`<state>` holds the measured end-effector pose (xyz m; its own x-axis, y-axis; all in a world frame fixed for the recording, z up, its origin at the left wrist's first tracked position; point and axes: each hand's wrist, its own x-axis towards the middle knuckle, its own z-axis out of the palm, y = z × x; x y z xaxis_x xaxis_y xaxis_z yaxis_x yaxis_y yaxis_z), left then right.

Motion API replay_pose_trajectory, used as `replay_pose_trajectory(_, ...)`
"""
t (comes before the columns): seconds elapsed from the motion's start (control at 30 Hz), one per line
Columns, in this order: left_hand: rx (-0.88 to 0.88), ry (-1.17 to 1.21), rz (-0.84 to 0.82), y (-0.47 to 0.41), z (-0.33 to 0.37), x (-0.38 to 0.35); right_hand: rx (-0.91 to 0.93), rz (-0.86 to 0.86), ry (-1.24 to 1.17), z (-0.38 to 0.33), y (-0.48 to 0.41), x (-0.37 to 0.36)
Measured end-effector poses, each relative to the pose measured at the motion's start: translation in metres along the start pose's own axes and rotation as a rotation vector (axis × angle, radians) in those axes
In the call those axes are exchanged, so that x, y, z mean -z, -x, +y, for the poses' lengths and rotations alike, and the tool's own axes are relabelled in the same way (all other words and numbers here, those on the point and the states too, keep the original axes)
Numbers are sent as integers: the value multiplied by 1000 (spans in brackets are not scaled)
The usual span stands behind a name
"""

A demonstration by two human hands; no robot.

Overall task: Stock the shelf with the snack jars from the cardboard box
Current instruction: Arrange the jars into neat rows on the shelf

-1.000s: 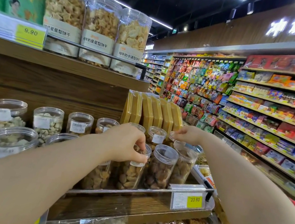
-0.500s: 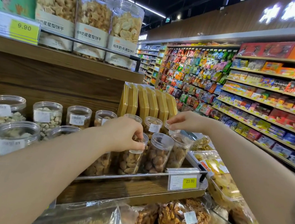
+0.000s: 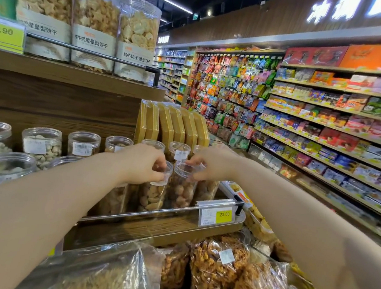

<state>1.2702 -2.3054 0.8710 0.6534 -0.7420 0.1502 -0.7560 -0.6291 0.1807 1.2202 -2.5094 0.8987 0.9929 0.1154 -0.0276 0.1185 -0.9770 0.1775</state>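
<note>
Since a second ago the right hand [image 3: 208, 163] has moved inward from the end jar to the next jar [image 3: 182, 186], fingertips now curled around its lid rim. Beside it, the left hand [image 3: 143, 164] reaches palm-down, fingers clenched on the lid of a neighbouring snack jar [image 3: 154, 192]; both jars stand on the wooden shelf [image 3: 151, 225] behind its metal rail [image 3: 136, 212]. Forearms hide the jars further left. Six yellow packs [image 3: 172, 125] stand behind; three tall biscuit tubs [image 3: 94, 21] sit above.

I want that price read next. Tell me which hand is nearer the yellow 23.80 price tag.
Right. The right hand sits on jars just above and left of the 23.80 price tag; the left hand is farther left.
</note>
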Motion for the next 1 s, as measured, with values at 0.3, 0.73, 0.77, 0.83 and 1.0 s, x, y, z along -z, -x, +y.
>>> replay_pose_trajectory(0.3,-2,-27,10,-1,1,1,36,-179,-44,14,-10,3)
replay_pose_trajectory(0.73,10,-96,23,1,6,2,51,3,109,15,-12,-3)
replay_pose_trajectory(0.77,12,-106,21,1,6,2,39,6,82,15,-12,-4)
replay_pose_trajectory(0.83,17,-132,19,2,7,2,29,-7,-13,17,-12,-4)
replay_pose_trajectory(1.0,18,-173,13,-1,10,3,-82,-99,-495,49,-4,2)
